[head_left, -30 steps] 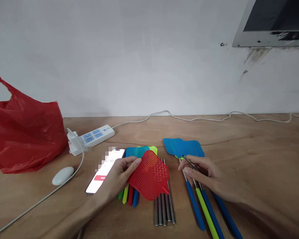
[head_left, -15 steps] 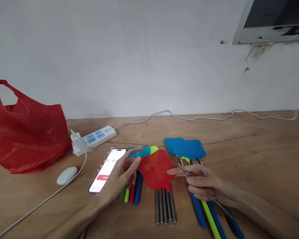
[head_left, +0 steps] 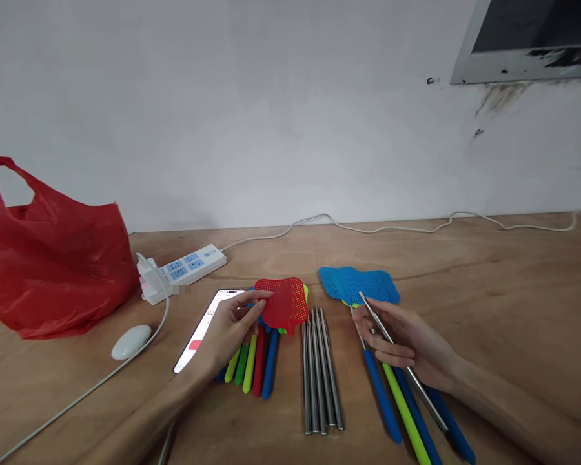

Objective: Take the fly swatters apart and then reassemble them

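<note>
My left hand (head_left: 235, 323) pinches the left edge of a red fly swatter head (head_left: 285, 300), a flat mesh piece over a pile of other heads, with a yellow-green one (head_left: 306, 294) peeking out. Below that pile lie several coloured handles (head_left: 249, 365), partly behind my left fingers. My right hand (head_left: 409, 336) is closed around a metal rod (head_left: 428, 403), which slants from upper left to lower right. Under this hand are several fly swatters with blue heads (head_left: 372, 284) and long blue and yellow-green handles (head_left: 407, 413). Bare metal rods (head_left: 322, 381) lie side by side between my hands.
A lit phone (head_left: 213, 316) lies partly under my left hand. Left of it are a white mouse-like object (head_left: 130, 342), a power strip (head_left: 193, 266) with its cord, and a red plastic bag (head_left: 53, 265). A wall stands behind the wooden table (head_left: 513, 290).
The red head has moved left and back, from above the rods to the pile of heads. My right fingers have let go of it, and the rod in that hand has tilted.
</note>
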Demonstrator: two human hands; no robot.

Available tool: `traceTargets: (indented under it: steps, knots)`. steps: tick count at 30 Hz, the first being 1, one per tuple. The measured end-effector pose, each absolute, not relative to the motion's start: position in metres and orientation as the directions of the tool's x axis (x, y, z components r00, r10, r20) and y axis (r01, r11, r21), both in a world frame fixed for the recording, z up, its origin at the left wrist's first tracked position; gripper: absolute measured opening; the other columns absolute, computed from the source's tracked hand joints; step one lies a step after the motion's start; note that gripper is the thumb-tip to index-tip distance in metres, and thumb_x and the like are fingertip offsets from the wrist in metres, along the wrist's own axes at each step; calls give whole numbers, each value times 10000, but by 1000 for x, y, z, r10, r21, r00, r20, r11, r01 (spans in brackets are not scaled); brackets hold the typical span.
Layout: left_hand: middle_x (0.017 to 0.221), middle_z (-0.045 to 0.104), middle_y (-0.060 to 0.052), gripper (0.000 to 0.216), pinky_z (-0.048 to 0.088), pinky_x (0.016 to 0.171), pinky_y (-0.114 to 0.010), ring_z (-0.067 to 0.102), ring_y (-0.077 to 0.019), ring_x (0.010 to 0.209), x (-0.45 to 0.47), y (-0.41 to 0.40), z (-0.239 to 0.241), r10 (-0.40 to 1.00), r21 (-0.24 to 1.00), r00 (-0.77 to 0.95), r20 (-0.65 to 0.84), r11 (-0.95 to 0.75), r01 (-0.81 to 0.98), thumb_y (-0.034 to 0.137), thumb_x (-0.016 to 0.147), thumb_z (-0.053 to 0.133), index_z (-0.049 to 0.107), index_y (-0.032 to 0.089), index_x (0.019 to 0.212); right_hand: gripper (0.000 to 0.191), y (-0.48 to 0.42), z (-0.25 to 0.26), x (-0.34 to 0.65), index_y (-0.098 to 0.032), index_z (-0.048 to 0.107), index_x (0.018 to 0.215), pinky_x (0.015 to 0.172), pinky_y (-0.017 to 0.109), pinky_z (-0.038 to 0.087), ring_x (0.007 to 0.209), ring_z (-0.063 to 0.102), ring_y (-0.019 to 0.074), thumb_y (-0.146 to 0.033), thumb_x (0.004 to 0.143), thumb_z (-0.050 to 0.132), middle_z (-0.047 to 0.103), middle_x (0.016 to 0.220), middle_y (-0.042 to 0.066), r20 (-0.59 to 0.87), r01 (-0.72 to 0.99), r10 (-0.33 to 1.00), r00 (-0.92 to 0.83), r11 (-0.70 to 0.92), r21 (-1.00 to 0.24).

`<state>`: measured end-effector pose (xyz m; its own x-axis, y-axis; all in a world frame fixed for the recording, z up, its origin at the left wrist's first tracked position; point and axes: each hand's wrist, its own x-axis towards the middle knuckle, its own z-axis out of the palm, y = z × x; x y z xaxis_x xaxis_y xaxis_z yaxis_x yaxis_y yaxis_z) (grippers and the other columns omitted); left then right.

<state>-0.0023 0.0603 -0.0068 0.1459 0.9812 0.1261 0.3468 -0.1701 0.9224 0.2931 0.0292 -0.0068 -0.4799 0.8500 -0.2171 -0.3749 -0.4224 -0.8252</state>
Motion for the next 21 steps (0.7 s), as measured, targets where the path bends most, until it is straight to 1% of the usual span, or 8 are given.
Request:
traceTargets:
  steps: [2, 3, 6, 10, 13, 16, 18, 21]
  knots:
    - [709, 656, 0, 400, 367, 418, -210, 489, -111, 460, -2, 63, -7, 969, 846, 152, 195, -245, 474, 496, 888, 562, 716, 165, 1052, 294, 33, -11, 294, -166, 621, 781, 316, 155, 159, 338, 101, 10, -402, 947, 567, 492, 546, -72, -195, -456, 869, -455, -415, -788]
    - [765, 679, -14, 386, 381, 437, -217, 502, -116, 479, -2, 64, -8, 962, 806, 156, 225, -274, 524, 482, 899, 539, 719, 171, 1042, 299, 33, -13, 294, -172, 596, 755, 314, 151, 170, 333, 107, 14, -396, 950, 565, 461, 522, -81, -180, -484, 878, -444, -404, -776]
    - [853, 700, -31, 328, 423, 522, -243, 542, -143, 549, -3, 66, -12, 949, 721, 135, 284, -304, 622, 415, 912, 519, 713, 193, 1054, 306, 33, -14, 292, -180, 567, 735, 317, 144, 196, 332, 124, 26, -382, 964, 549, 429, 487, -85, -151, -523, 885, -440, -390, -758]
    - [931, 670, -49, 266, 419, 591, -278, 564, -188, 637, -7, 67, -15, 934, 588, 95, 345, -294, 753, 348, 874, 576, 708, 227, 1072, 313, 30, -13, 289, -179, 561, 722, 322, 143, 205, 341, 116, 32, -373, 967, 550, 411, 468, -86, -153, -528, 875, -459, -407, -746]
    - [1062, 632, -66, 263, 440, 614, -299, 598, -219, 736, -8, 63, -14, 904, 421, 145, 401, -323, 848, 327, 894, 552, 691, 249, 1103, 261, 29, -13, 289, -180, 578, 772, 330, 139, 194, 359, 87, 34, -370, 950, 580, 356, 478, -105, -167, -531, 871, -462, -423, -734]
    - [1124, 606, -74, 266, 494, 669, -332, 630, -240, 851, -5, 58, -15, 829, 244, 321, 458, -464, 851, 320, 971, 462, 664, 246, 1127, 227, 31, -12, 291, -198, 593, 858, 325, 140, 174, 371, 54, 44, -412, 929, 616, 273, 487, -127, -203, -526, 855, -477, -462, -714]
    - [1126, 604, -80, 258, 519, 753, -359, 630, -253, 949, -3, 55, -16, 774, 210, 428, 467, -567, 797, 306, 997, 442, 652, 233, 1127, 312, 32, -12, 293, -199, 563, 781, 318, 144, 167, 367, 54, 45, -470, 928, 606, 245, 484, -126, -217, -515, 829, -515, -502, -695]
    - [1138, 611, -85, 241, 525, 839, -385, 618, -253, 1012, -1, 52, -18, 733, 219, 514, 446, -646, 731, 280, 1007, 447, 636, 226, 1148, 523, 33, -11, 296, -202, 399, 588, 308, 156, 169, 346, 77, 42, -568, 936, 535, 220, 452, -116, -239, -480, 763, -601, -583, -655]
